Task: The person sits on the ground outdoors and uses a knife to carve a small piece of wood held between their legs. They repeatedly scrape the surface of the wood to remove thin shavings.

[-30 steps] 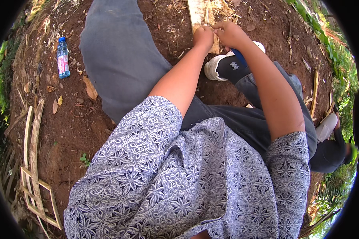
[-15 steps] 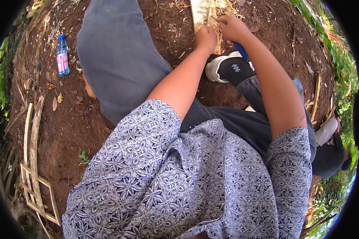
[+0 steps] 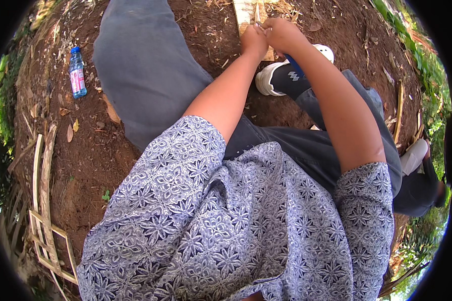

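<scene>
Both hands (image 3: 270, 37) clenched on thin strip (image 3: 256, 12) over pale bamboo slab (image 3: 246, 12); bare dirt (image 3: 85, 150) left.

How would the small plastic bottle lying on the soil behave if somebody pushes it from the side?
The plastic bottle lies flat on its round side, so it would probably roll, though the rough soil and dry leaves around it may stop it quickly. It looks small and thin-walled, likely light. How much liquid it holds cannot be told.
</scene>
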Tool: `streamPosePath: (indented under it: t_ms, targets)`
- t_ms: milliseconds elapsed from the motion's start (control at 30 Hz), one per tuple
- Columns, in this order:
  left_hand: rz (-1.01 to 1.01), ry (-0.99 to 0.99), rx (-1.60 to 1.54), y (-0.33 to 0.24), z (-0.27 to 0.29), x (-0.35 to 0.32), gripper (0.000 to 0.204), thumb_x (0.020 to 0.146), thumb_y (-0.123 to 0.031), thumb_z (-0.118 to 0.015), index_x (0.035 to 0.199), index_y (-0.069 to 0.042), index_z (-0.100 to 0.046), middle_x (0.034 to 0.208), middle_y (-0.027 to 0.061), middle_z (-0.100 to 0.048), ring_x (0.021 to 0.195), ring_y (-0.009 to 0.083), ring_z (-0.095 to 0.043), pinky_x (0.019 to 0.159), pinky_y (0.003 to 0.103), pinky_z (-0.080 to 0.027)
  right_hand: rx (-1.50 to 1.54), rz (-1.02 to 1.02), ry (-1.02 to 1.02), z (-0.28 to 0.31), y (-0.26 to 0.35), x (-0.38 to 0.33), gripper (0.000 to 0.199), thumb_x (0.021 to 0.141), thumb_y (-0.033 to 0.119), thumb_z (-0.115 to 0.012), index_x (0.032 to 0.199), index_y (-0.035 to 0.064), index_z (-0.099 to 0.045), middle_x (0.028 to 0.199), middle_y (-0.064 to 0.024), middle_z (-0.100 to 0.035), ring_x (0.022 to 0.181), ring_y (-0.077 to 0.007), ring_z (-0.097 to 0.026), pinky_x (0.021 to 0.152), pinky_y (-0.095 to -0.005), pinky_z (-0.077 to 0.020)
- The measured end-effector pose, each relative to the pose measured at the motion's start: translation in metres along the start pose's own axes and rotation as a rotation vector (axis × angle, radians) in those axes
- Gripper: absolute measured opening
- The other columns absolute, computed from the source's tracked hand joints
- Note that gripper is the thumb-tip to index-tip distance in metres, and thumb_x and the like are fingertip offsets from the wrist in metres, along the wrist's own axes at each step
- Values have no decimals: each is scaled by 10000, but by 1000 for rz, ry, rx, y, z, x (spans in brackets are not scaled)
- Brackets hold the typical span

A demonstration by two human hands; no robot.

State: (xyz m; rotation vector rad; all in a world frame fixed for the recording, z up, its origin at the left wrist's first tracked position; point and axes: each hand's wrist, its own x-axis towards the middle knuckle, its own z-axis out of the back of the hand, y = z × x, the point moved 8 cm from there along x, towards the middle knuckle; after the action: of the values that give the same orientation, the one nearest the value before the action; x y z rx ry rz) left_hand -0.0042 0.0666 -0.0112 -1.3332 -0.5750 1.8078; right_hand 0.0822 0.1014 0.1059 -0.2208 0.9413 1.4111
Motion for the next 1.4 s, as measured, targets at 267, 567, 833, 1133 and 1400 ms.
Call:
streamPosePath:
  t_ms: [267,567,833,1133,1400]
  targets:
    - [38,9,38,-7,3,-9,425,1072,-337,-396,1027,-1,-652,1020,261,-709,974,456,-676,823,526,-523,-62,-14,-109,0,-11,27,346,900,349,-701,1078,53,-716,795,-164,-735,684,-271,-732,716,-408,-588]
    - [7,32,-31,-5,0,-4,412,1061,-303,-406,1002,21,-654,1011,282,-702,977,470,-669,840,536,-517,-102,-136,-242,-8,-28,57,415,868,227,-686,1274,144,-686,1139,-179,-725,1045,-332,-706,916,-454,-561]
    - [12,-10,16,-1,2,-2,466,1039,-346,-409,971,21,-688,973,299,-698,959,487,-665,851,563,-512,38,-37,9,3,-28,15,360,960,215,-532,1258,88,-691,689,-140,-710,526,-228,-686,673,-369,-581]
    - [2,-42,90,-9,5,-6,442,1051,-347,-411,992,8,-667,976,285,-702,954,473,-671,838,553,-517,-30,-30,59,11,3,-7,372,961,309,-626,1207,39,-698,721,-171,-712,532,-260,-686,577,-396,-575]
    - [37,-13,73,-8,2,-10,431,1047,-352,-430,988,8,-658,956,280,-702,933,475,-673,812,549,-524,-142,-7,-161,0,-18,38,363,922,356,-652,1101,45,-711,794,-172,-731,634,-283,-721,705,-420,-595]
